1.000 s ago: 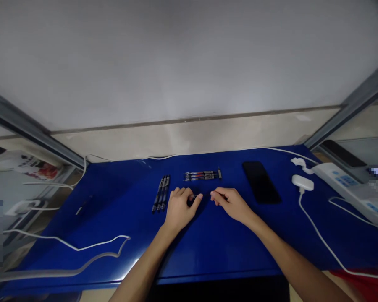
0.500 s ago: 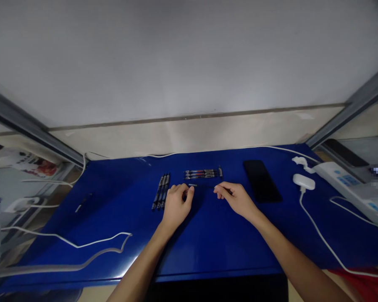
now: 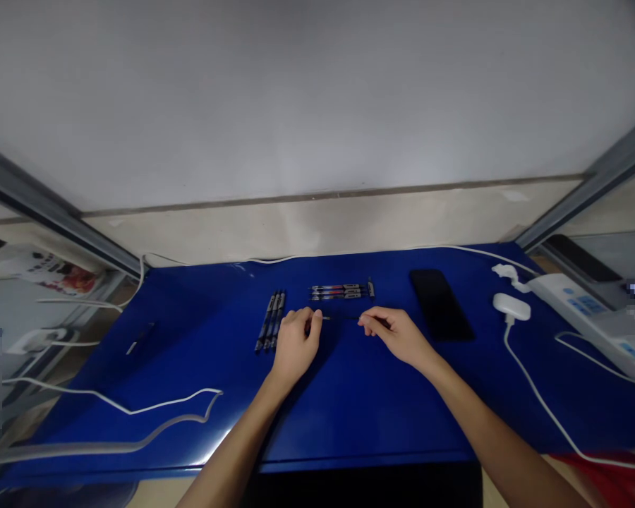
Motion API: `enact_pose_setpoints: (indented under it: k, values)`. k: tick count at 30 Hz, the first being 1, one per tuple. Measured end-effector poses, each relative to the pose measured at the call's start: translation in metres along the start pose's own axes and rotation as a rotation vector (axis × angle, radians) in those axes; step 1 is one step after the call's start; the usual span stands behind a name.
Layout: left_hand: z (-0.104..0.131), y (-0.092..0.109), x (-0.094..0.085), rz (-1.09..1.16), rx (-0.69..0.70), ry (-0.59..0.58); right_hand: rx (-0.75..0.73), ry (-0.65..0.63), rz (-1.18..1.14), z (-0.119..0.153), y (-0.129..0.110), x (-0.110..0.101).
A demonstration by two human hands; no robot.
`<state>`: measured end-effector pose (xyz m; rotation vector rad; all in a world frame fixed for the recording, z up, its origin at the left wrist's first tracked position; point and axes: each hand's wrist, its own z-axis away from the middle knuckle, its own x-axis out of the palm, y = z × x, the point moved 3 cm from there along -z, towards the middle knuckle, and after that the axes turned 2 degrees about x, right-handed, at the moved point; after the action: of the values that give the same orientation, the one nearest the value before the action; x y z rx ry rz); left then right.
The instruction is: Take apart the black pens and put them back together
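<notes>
Pen part (image 3: pixel 343 318) runs crosswise, left to right: our left hand (image 3: pixel 296 340) pinches one end, our right hand (image 3: pixel 393 334) pinches the other.

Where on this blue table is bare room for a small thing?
Bare tabletop: between the forearms; between the slanted pens and the small object left of them. Crowded: around the left hand, slanted pens beside it, another pen row beyond.

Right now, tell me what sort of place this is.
Probably a personal desk space against a wall: a blue desktop holds groups of pens and a dark phone.
</notes>
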<state>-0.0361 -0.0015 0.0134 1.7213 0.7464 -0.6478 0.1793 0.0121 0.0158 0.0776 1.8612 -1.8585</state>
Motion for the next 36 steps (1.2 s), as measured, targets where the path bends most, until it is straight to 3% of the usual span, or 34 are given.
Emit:
enact_pose_setpoints:
  k: [36]
  values:
    - [0.0004,-0.0017,0.0067,-0.042,0.030,-0.042,0.011,0.085,0.002,0.0001,0.0066,-0.0003]
